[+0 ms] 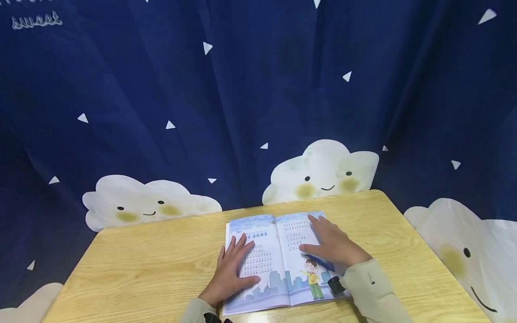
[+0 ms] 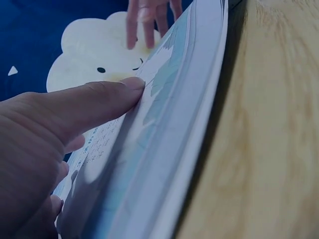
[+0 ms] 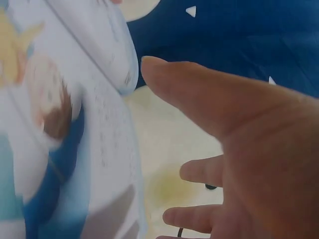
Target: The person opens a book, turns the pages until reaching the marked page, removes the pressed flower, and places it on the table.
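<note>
An illustrated book (image 1: 262, 264) lies spread on the wooden table, a drawn child on its right page. My left hand (image 1: 230, 273) rests on the left page, fingers spread; in the left wrist view its thumb (image 2: 109, 99) touches the page (image 2: 144, 119) near the lower edge. Over the right page's outer side is my right hand (image 1: 337, 244), its fingers extended. In the right wrist view the right hand (image 3: 259, 134) shows thumb and fingers apart beside the page (image 3: 107, 134), holding nothing; whether it touches the paper I cannot tell.
The light wooden table (image 1: 153, 264) extends around the book. Behind it hangs a dark blue curtain (image 1: 242, 98) printed with white triangles and smiling clouds. Dark bands show at both wrists.
</note>
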`<act>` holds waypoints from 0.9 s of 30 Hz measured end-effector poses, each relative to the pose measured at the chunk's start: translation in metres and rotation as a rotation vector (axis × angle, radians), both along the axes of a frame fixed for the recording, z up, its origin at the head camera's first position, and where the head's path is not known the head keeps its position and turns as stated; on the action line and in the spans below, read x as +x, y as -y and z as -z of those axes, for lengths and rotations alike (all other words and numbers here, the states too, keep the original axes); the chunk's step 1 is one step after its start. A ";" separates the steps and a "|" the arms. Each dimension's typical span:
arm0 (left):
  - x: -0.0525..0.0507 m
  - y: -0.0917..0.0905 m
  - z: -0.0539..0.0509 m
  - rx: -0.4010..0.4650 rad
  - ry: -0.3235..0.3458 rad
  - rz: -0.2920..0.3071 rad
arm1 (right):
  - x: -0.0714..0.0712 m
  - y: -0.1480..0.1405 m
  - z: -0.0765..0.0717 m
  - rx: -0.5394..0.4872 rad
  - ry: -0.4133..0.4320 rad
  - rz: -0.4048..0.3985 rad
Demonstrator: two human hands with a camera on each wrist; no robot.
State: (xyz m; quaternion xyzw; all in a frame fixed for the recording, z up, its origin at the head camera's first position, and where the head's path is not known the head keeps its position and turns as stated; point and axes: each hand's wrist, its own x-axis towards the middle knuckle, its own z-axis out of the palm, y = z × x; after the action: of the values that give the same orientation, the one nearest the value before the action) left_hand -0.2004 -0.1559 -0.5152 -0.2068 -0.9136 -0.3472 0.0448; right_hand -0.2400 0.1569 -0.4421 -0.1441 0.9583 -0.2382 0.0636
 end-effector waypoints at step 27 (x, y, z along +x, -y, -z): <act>0.002 0.001 -0.001 -0.074 0.039 0.028 | -0.006 -0.009 0.021 0.042 0.092 0.095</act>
State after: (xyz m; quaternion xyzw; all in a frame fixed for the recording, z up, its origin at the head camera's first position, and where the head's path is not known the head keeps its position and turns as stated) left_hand -0.1987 -0.1566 -0.5144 -0.2145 -0.9235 -0.3176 0.0146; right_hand -0.2461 0.1664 -0.4632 -0.0861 0.9649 -0.2274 0.0992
